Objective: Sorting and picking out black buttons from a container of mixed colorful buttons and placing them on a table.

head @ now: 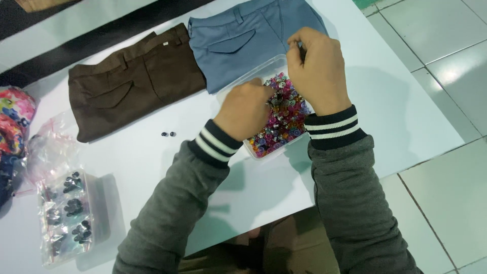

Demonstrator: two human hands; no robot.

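A: Describe the work surface and the room.

B: A white desk (127, 162) carries everything. To its right lies a floor (446, 61) of pale tiles. Two folded trousers rest at the far side: a brown pair (132, 81) on the left, a blue pair (243, 35) beside it, edges touching. Two small dark studs (169, 134) lie on the bare desk near the brown pair. At the left edge sit a clear case (68, 218) of dark parts, a plastic bag (48, 147) and a floral cloth (12, 116).

A: Where is the box of beads?

B: A clear box (258, 68) sits at desk centre, partly overlapping the blue pair. It holds mixed pink, purple and silver beads (284, 122).

A: Position and state of each hand?

B: The left hand (246, 109) is curled, knuckles up, fingertips down in the beads at the near-left part of the box. What it pinches cannot be determined. The right hand (317, 63) is raised over the far end of the box, fingers drawn together on a small dark item (302, 53), too small to identify. Both sleeves are grey with striped cuffs.
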